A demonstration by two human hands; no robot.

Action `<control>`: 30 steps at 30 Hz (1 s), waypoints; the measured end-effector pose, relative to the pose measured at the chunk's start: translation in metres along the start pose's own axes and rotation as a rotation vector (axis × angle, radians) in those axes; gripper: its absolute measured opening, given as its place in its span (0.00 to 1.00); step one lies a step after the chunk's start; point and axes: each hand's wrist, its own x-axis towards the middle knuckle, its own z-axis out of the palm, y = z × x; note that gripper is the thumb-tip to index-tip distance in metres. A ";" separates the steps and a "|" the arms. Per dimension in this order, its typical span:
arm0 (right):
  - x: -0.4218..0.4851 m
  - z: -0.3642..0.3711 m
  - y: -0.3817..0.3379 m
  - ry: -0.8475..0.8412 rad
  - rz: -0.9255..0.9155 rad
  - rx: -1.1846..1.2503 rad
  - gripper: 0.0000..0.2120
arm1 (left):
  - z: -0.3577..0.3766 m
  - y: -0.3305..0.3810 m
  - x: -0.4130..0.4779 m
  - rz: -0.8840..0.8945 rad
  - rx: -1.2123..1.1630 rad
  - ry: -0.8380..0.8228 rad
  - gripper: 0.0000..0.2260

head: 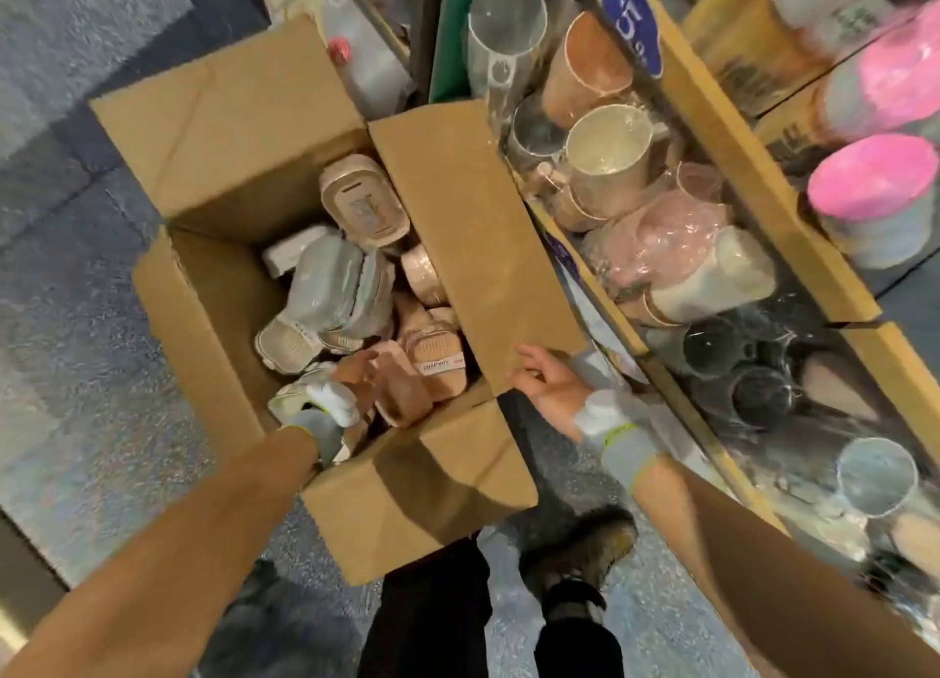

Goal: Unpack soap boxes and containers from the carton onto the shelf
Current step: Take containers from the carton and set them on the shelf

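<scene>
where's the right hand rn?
Head view, right of centre: the right hand is outside the carton, fingers at the near corner of its right flap, between the carton and the shelf.

Left hand [348, 387] blurry, grip unclear.

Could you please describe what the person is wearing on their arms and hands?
Both forearms are bare, with no sleeves. The left hand and right hand each wear a glove with a grey knit cuff edged in neon yellow-green and white fabric nearer the hand. The fingers look uncovered, though the picture is blurred.
</scene>
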 end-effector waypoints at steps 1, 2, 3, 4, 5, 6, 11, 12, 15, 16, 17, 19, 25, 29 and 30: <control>0.002 0.001 0.001 -0.008 -0.004 -0.008 0.24 | 0.002 0.001 0.004 -0.020 0.019 0.022 0.20; 0.006 0.002 0.003 -0.012 -0.002 -0.035 0.25 | 0.005 0.001 0.008 -0.030 0.032 0.052 0.21; 0.009 0.004 0.005 -0.011 -0.004 -0.062 0.25 | 0.008 -0.001 0.014 -0.047 0.043 0.077 0.22; 0.010 0.007 0.007 -0.008 -0.005 -0.075 0.25 | 0.011 -0.001 0.016 -0.051 0.049 0.099 0.22; 0.011 0.009 0.006 -0.002 -0.004 -0.071 0.25 | 0.012 -0.002 0.020 -0.069 0.048 0.108 0.23; 0.013 0.013 0.009 -0.007 0.004 -0.061 0.25 | 0.014 -0.002 0.020 -0.080 0.047 0.104 0.23; 0.022 0.020 0.017 -0.014 0.017 -0.049 0.25 | 0.017 0.000 0.031 -0.115 0.144 0.085 0.27; 0.023 0.021 0.019 -0.013 0.015 -0.053 0.25 | 0.017 0.001 0.032 -0.122 0.176 0.081 0.28; 0.025 0.025 0.021 -0.001 0.012 -0.046 0.25 | 0.022 0.003 0.032 -0.137 0.281 0.121 0.24; 0.027 0.026 0.023 0.001 0.010 -0.045 0.25 | 0.023 0.004 0.031 -0.143 0.291 0.150 0.23; 0.027 0.028 0.024 0.002 0.008 -0.046 0.25 | 0.022 0.005 0.030 -0.144 0.291 0.173 0.23; 0.028 0.029 0.026 0.008 0.003 -0.061 0.24 | 0.023 0.004 0.030 -0.122 0.276 0.200 0.23; 0.033 0.029 0.035 0.034 -0.014 -0.039 0.23 | 0.018 0.006 0.032 -0.118 0.072 0.148 0.19; 0.036 0.028 0.040 0.056 -0.013 -0.015 0.21 | 0.014 0.002 0.037 -0.013 0.089 0.131 0.21; 0.036 0.028 0.041 0.053 -0.013 -0.009 0.21 | 0.014 0.001 0.037 0.010 0.146 0.097 0.26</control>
